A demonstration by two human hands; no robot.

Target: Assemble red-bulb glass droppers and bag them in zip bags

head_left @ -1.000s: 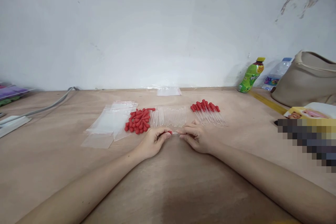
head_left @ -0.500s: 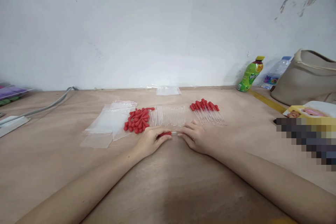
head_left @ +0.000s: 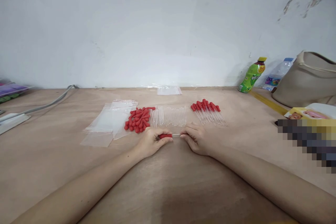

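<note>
My left hand (head_left: 153,141) is closed around a red rubber dropper bulb (head_left: 165,135). From the bulb's right end a thin clear glass tube (head_left: 175,135) runs level to my right hand (head_left: 195,139), whose thumb and fingers pinch it. Where the tube meets the bulb, they touch; how deep it sits inside is hidden. Beyond my left hand lies a heap of red bulbs (head_left: 138,120). Several loose clear tubes (head_left: 172,115) lie in a row just behind both hands. Farther right are several droppers (head_left: 207,108) with red bulbs fitted on their tubes.
Clear zip bags (head_left: 103,122) lie left of the bulbs, and another bag (head_left: 169,91) is by the wall. At the right stand a green bottle (head_left: 252,76), a clear bottle (head_left: 278,73), a beige bag (head_left: 304,77) and a yellow packet (head_left: 311,116). A grey cable (head_left: 49,104) crosses the left side.
My right hand has shifted slightly right along the tube, and its fingers have drawn together. More of the tube and the bulb shows between the hands. The left hand keeps its hold.
</note>
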